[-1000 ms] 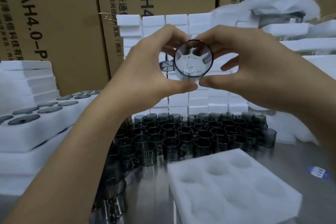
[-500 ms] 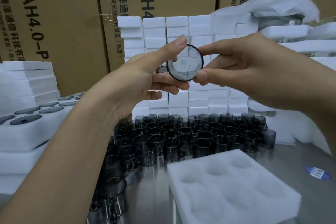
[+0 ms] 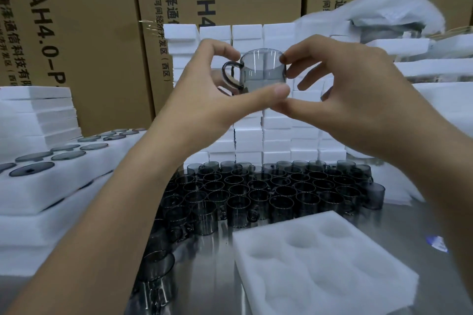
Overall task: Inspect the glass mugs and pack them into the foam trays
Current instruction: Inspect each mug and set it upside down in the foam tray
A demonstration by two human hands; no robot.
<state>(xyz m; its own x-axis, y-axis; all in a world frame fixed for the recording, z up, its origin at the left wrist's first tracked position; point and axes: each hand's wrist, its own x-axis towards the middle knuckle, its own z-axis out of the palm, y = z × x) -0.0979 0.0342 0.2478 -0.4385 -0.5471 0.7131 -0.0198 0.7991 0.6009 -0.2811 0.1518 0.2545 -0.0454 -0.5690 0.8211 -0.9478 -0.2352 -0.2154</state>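
Holding a smoky glass mug point(image 3: 263, 70) up at eye level, both hands pinch it between them: the left hand point(image 3: 204, 100) has its thumb under the base and a finger curled over the rim by the handle, and the right hand point(image 3: 340, 89) closes finger and thumb on the opposite wall. The mug sits upright, mouth at 12 o'clock, its handle pointing to 9 o'clock toward the left palm. This looks like the inspection step, not yet packing. An unfilled foam tray point(image 3: 322, 271) lies on the steel desk point(image 3: 399, 225) at 6 o'clock from the mug, well below it and slightly to the right, so the right hand is the nearer one for lowering it. The tray's round pockets open upward, matching the mug's vertical axis. Between mug and tray stands a crowd of waiting mugs point(image 3: 268, 192), which the descent should probably clear.
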